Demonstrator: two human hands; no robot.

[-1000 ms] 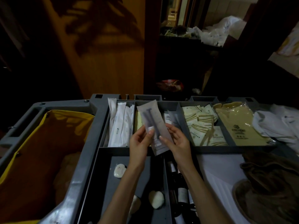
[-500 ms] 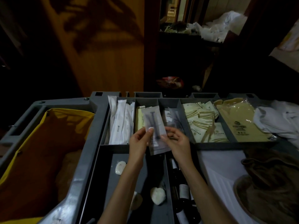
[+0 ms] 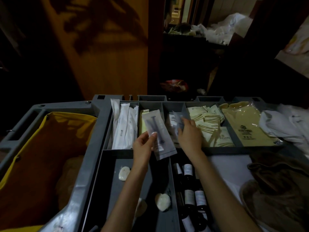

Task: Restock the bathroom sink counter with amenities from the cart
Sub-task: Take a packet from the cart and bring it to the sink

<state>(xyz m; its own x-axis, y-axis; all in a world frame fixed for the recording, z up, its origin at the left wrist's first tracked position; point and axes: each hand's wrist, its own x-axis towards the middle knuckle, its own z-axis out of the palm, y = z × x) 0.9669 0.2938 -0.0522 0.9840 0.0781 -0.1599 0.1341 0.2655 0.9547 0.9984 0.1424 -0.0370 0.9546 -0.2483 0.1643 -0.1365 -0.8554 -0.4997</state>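
Observation:
The grey housekeeping cart fills the lower view, its top tray split into compartments. My left hand pinches a translucent packet with a dark slim item inside and holds it upright over the tray. To its right, my right hand reaches into the compartment of similar packets, its fingers stretched onto them. The hand is blurred, and I see nothing gripped in it.
Long white packets fill the left compartment, cream sachets and a tan bag the right ones. Below lie wrapped soaps and small dark bottles. A yellow-lined bag hangs left. White linen and a brown towel lie right.
My right hand has let go of the packet and moved right and forward into the packet compartment. The left hand alone now holds the packet, a little lower.

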